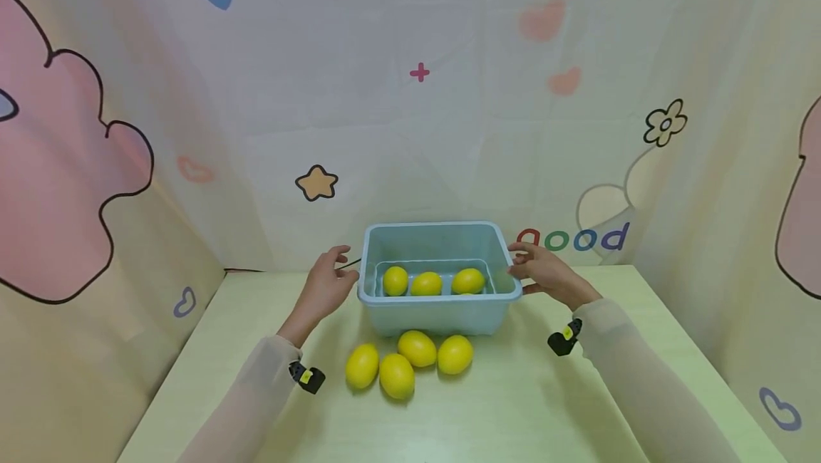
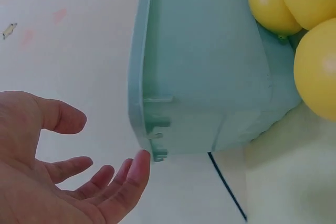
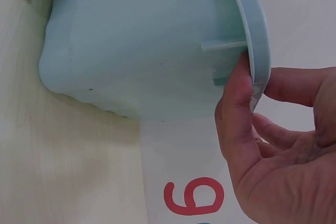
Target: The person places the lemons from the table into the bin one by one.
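A light blue plastic bin [image 1: 439, 316] stands on the table near the back wall, with three yellow lemons [image 1: 426, 283] showing inside. Several more lemons [image 1: 397, 377] lie loose just in front of it. My right hand [image 1: 545, 274] pinches the bin's right rim [image 3: 258, 30], thumb on one side and a finger bent under the other. On the left side, my left hand [image 1: 326, 286] is beside the rim with its fingers spread. In the left wrist view a fingertip [image 2: 140, 160] comes right at the rim's lower edge, while the thumb stays apart from the bin.
The pale wood-look table [image 1: 500, 406] ends at a printed cloth backdrop [image 1: 410, 142], which also rises on both sides. A thin dark line [image 2: 226, 184] runs along the table's back edge by the bin. Both wrists carry small black cameras [image 1: 308, 377].
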Demonstrator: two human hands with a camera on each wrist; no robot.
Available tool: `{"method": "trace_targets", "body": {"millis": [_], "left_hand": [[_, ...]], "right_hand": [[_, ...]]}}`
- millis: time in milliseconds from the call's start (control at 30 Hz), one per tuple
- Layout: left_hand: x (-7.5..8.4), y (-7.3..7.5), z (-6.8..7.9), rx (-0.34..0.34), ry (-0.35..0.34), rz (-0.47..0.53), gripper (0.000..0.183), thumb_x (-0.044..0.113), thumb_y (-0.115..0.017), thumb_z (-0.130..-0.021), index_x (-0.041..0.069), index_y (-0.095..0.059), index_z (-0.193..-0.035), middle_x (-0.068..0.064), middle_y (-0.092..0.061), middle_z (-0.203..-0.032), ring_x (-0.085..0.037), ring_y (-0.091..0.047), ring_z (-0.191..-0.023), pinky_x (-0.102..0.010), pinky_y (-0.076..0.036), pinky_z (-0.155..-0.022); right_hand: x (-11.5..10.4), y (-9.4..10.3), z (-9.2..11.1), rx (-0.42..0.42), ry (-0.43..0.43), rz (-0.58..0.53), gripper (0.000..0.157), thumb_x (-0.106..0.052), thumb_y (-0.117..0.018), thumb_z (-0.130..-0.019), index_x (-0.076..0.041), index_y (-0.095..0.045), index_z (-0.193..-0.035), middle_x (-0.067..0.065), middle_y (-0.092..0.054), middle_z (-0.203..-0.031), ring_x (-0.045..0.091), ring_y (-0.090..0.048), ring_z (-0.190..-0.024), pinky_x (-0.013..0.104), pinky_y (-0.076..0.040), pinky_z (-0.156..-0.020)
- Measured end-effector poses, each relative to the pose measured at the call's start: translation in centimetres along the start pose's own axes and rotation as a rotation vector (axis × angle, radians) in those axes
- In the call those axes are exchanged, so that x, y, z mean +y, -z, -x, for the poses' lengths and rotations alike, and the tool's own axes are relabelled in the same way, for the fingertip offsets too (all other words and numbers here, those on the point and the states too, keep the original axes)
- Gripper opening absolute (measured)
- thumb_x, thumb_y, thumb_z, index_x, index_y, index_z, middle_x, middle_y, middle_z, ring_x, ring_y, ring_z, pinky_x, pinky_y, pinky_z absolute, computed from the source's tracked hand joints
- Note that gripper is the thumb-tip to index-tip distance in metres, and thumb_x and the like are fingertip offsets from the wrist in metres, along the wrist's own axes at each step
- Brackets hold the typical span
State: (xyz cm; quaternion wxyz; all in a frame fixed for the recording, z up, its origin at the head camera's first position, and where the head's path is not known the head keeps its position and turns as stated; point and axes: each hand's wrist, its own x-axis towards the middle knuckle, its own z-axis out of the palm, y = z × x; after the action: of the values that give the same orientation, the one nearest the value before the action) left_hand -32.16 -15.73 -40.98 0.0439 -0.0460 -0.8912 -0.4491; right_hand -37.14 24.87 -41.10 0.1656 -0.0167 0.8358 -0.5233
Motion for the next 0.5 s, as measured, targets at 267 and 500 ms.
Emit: {"method": "trace_targets", "body": {"millis": [267, 500], "left_hand": [[1.6, 0.4, 2.9, 0.009, -0.132, -0.071, 0.051, 0.023, -0.057, -0.095, 0.009, -0.046, -0.143, -0.014, -0.052, -0.138, -0.034, -0.055, -0.124, -0.048, -0.052, -0.1], [2.0, -0.2, 5.4, 0.029, -0.213, -0.166, 0.047, 0.024, -0.059, -0.095, 0.009, -0.051, -0.139, -0.009, -0.055, -0.137, -0.029, -0.054, -0.125, -0.045, -0.053, -0.097]], "right_hand": [[-0.1, -0.1, 0.1, 0.001, 0.001, 0.013, 0.063, -0.013, -0.057, -0.097, -0.01, -0.027, -0.152, 0.021, -0.04, -0.137, 0.034, -0.053, -0.115, 0.042, -0.058, -0.089], [-0.1, -0.2, 0.1, -0.001, -0.012, 0.012, 0.065, -0.012, -0.056, -0.097, -0.009, -0.025, -0.153, 0.02, -0.041, -0.134, 0.034, -0.054, -0.115, 0.044, -0.058, -0.089]]}}
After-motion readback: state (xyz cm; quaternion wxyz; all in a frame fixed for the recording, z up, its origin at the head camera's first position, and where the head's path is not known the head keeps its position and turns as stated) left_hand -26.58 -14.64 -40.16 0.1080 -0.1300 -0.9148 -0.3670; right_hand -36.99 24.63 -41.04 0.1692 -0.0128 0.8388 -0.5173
